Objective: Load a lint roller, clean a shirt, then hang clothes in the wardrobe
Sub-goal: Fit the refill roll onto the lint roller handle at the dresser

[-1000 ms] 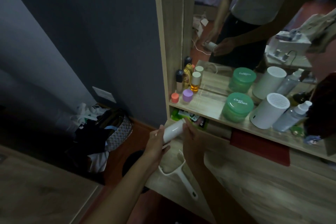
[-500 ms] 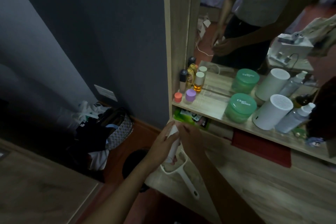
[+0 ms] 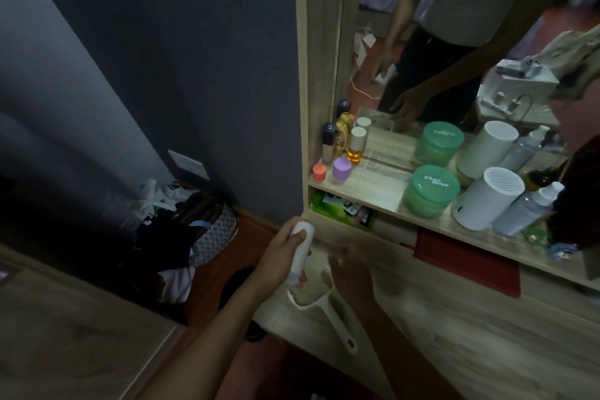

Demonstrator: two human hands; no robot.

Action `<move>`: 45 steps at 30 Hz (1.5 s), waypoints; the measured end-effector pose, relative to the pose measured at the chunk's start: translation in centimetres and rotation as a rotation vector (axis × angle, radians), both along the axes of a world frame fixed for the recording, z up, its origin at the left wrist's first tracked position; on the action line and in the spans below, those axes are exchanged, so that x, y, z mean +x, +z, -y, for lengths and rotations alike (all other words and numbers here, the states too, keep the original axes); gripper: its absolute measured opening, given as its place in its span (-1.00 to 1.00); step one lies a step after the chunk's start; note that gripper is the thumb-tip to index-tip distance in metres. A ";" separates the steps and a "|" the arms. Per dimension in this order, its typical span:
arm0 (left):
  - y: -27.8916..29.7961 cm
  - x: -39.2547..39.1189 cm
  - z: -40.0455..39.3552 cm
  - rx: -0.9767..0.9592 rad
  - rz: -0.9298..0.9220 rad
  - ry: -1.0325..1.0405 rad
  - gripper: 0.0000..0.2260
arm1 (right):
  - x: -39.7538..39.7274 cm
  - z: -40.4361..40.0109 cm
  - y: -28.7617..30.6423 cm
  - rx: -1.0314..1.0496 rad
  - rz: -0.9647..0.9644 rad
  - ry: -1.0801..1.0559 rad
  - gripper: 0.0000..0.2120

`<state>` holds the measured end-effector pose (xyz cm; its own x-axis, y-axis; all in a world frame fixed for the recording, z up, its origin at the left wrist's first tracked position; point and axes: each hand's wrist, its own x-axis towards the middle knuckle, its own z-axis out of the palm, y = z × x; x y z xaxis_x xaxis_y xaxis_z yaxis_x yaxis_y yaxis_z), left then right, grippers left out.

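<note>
I've got the white roll [image 3: 301,248] in my left hand [image 3: 278,261], fingers wrapped round it, standing nearly upright above the near-left corner of the wooden table [image 3: 487,328]. Smooth, cylindrical, rounded top end. Just at five o'clock from it the white plastic lint roller handle [image 3: 324,312] lies flat on the wood, its forked frame toward the roll, its grip running off toward five o'clock, a hole at the tip. My right hand [image 3: 349,273] is at three o'clock of the roll, blurred, over the frame; spread or closed, I cannot tell, and it holds nothing I can make out.

Writing: the green jar [image 3: 430,190] on the shelf at one o'clock reads "Char" on its lid, second line too soft to read. Beside it, a white cylinder with a slotted top [image 3: 487,198], then a clear bottle with a white cap [image 3: 527,208]. At twelve o'clock small bottles cluster: a purple-capped pot [image 3: 341,168], a coral-capped one [image 3: 319,172], an amber bottle [image 3: 355,146]. A mirror [image 3: 487,42] backs the shelf. At nine o'clock, a patterned bag [image 3: 214,230] on the floor against the grey wall [image 3: 162,58].
</note>
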<state>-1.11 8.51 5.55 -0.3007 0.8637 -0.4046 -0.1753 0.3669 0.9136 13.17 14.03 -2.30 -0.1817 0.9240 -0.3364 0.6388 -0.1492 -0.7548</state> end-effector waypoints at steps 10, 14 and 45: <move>0.1 -2.0 -0.3 0.022 0.114 0.089 -0.74 | 1.9 3.3 -3.7 -0.140 0.242 0.138 -0.60; -0.3 -2.2 -0.8 -0.006 0.146 0.166 -0.73 | 1.6 2.6 0.6 0.107 -0.017 0.073 -0.56; 4.4 3.6 -3.0 0.059 0.295 0.121 -0.63 | 0.2 -1.4 12.4 0.669 -0.007 0.082 -0.49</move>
<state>2.47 11.53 9.92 -0.2795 0.8534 -0.4399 -0.4751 0.2752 0.8358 13.37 15.45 10.08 -0.2607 0.9159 0.3053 0.6227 0.4012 -0.6718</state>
